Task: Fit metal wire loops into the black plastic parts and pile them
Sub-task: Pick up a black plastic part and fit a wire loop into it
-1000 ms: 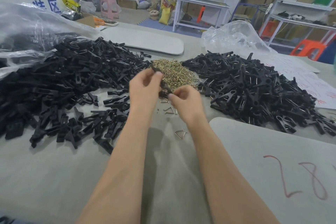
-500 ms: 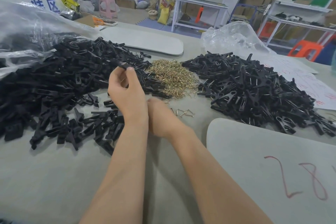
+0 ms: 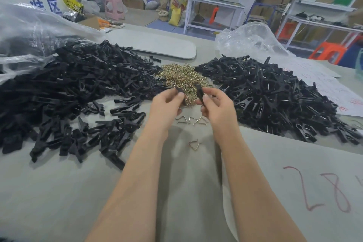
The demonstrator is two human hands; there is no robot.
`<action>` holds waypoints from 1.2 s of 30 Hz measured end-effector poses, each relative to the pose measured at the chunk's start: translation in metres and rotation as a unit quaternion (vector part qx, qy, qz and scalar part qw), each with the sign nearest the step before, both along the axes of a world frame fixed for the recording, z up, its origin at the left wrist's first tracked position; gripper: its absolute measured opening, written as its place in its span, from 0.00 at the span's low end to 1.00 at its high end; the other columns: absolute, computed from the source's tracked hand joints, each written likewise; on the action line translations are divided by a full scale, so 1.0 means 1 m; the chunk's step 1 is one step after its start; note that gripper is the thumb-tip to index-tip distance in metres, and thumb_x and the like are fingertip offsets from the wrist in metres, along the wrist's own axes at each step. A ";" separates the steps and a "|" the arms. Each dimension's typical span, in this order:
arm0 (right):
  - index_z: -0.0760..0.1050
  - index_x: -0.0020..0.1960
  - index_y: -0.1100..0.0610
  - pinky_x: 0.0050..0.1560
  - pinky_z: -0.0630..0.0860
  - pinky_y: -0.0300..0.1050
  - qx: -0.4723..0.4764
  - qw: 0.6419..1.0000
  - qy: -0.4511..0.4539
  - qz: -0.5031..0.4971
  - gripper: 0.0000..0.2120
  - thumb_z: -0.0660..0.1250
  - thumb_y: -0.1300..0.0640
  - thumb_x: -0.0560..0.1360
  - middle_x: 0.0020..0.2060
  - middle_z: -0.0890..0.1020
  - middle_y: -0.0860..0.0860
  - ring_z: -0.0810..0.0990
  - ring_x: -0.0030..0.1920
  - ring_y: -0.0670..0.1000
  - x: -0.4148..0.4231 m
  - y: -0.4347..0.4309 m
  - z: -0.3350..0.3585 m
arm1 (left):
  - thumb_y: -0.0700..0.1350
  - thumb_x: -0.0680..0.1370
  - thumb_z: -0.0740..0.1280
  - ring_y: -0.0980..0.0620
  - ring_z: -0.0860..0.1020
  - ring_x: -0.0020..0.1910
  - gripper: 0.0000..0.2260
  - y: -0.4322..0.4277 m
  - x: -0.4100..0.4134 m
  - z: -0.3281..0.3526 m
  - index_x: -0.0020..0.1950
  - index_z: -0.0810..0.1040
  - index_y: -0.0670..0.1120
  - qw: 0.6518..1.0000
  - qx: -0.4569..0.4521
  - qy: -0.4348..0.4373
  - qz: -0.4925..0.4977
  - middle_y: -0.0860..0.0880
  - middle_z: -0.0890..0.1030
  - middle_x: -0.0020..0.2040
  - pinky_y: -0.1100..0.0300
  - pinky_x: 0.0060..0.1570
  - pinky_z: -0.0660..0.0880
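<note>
Left hand (image 3: 168,105) pinches a black plastic part (image 3: 180,91), right hand (image 3: 218,106) pinches a second part (image 3: 199,92) — both beside the wire-loop heap (image 3: 182,76), mid-worktop (image 3: 59,192).

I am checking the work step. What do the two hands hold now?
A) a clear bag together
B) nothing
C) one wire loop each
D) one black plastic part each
D: the left hand pinches the left black part and the right hand pinches the right black part.
</note>
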State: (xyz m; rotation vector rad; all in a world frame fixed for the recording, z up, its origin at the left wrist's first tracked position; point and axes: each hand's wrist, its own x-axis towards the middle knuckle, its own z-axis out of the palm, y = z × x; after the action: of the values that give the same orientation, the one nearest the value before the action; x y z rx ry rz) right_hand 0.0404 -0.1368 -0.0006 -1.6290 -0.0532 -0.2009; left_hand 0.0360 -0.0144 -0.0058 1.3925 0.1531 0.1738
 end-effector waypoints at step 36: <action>0.80 0.55 0.60 0.54 0.78 0.55 -0.150 0.988 -0.030 -0.017 0.09 0.66 0.62 0.76 0.35 0.81 0.47 0.81 0.41 0.49 0.004 -0.007 -0.009 | 0.38 0.79 0.63 0.55 0.75 0.39 0.12 -0.006 -0.006 -0.003 0.42 0.79 0.53 0.989 0.111 -0.030 -0.094 0.46 0.79 0.42 0.65 0.42 0.77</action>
State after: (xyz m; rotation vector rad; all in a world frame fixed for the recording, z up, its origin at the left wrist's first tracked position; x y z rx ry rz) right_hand 0.0448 -0.1442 -0.0095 -1.9252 -0.1059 -0.2778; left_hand 0.0304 -0.0206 -0.0087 1.6118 -0.0493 0.0759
